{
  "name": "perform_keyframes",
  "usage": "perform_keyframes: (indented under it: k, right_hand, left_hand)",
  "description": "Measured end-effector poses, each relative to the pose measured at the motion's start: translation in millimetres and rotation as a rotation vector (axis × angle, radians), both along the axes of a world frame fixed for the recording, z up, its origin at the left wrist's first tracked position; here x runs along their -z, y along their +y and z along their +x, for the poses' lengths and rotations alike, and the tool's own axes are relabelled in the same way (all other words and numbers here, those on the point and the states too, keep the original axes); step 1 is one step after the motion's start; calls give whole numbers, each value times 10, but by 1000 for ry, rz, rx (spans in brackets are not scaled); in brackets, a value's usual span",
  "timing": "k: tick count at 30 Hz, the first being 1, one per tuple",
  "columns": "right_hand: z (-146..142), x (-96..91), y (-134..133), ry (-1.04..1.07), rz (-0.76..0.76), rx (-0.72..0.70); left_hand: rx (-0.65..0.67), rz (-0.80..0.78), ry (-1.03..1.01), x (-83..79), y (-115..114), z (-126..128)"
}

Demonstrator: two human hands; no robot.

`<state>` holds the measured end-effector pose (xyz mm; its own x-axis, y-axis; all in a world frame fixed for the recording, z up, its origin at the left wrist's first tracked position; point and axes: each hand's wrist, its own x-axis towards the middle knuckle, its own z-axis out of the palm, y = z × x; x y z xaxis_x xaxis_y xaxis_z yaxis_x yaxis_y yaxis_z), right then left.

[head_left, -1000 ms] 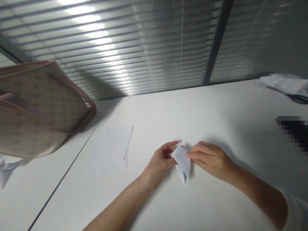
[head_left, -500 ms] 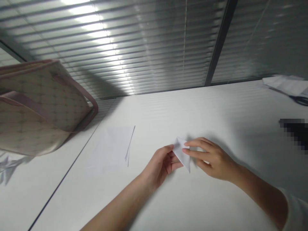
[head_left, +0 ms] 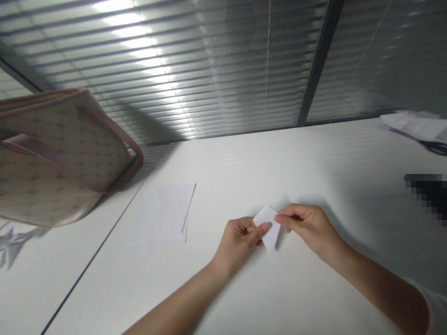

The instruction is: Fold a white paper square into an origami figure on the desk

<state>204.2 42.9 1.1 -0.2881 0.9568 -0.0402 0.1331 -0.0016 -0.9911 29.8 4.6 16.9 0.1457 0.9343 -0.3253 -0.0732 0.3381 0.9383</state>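
A small folded piece of white paper [head_left: 267,217] is held between my hands above the white table. Its top comes to a blunt corner and its lower end narrows to a point. My left hand [head_left: 240,239] grips it from the left, thumb lying across the front and fingers behind. At the paper's right edge, my right hand [head_left: 310,225] pinches it between thumb and forefinger. The fingertips behind the paper are partly hidden. Left of my hands, flat white sheets [head_left: 160,214] lie on the table, apart from both hands.
A beige handbag [head_left: 63,158] with pink handles stands at the left. Folded white paper [head_left: 14,242] lies below it. Papers [head_left: 415,124] and black-handled scissors [head_left: 436,147] rest at the far right, above a pixelated dark object [head_left: 428,190]. Window blinds [head_left: 216,70] rise behind the table [head_left: 223,163].
The paper has turned from a narrow triangle to a broader kite-like face. My left thumb has moved onto its front, and my right fingers have closed into a pinch at its right edge.
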Motion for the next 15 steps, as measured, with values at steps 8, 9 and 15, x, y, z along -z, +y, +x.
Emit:
perform_keyframes:
  k: [8, 9, 15]
  right_hand:
    - [-35, -50, -20, 54, -160, -101]
    - [-36, -41, -23, 56, -167, -85]
    - [-44, 10, -35, 94, -195, -8]
  left_hand:
    - [18, -10, 42, 20, 1, 24]
    - [38, -12, 42, 18, 0, 31]
    - [140, -33, 18, -31, -31, 58]
